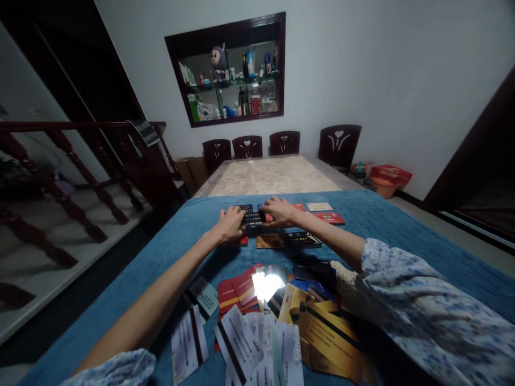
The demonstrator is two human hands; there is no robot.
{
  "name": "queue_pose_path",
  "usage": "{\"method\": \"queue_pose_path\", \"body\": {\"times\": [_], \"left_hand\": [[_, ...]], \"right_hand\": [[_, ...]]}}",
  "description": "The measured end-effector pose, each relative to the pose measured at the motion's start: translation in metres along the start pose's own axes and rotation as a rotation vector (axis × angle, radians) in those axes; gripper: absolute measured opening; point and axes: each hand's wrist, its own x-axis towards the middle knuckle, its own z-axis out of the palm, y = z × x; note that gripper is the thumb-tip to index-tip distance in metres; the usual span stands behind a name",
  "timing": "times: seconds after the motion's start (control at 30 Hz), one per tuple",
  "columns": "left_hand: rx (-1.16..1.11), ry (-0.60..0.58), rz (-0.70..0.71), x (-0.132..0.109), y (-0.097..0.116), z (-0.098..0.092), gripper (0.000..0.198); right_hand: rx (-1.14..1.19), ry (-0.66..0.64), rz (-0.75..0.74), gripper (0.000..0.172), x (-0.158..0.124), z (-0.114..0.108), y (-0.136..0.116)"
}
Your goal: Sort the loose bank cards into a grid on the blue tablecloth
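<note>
Both of my arms reach forward over a blue cloth (161, 289). My left hand (231, 224) has its curled fingers on the left edge of some black cards (253, 219). At the right edge of the same black cards is my right hand (279, 212), fingers bent down onto them. Right below my left hand, a red card (243, 242) shows in part. A brown-gold card (270, 241) and a black card with light print (304, 239) lie just nearer to me. Beyond and right of my right hand are a cream card (319, 207) and a red card (330, 218).
Close to me lies a loose heap of cards: white ones (241, 343), red ones (237, 289), gold ones (332, 338) and dark ones (311, 268). A marble tabletop (273, 174) extends behind the cloth, with chairs (285, 143) at its far end. A railing (76, 161) runs along the left.
</note>
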Motion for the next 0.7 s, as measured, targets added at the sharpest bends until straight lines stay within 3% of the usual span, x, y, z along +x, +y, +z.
{"method": "queue_pose_path", "body": {"times": [0.43,0.7], "left_hand": [[0.003,-0.025,-0.092,0.043,-0.034,0.003,0.036],[-0.04,-0.063,-0.1,0.075,-0.06,0.018,0.042]], "right_hand": [[0.0,-0.04,0.049,0.043,0.06,0.006,0.007],[-0.055,-0.069,0.091,0.048,0.083,0.008,0.007]]}}
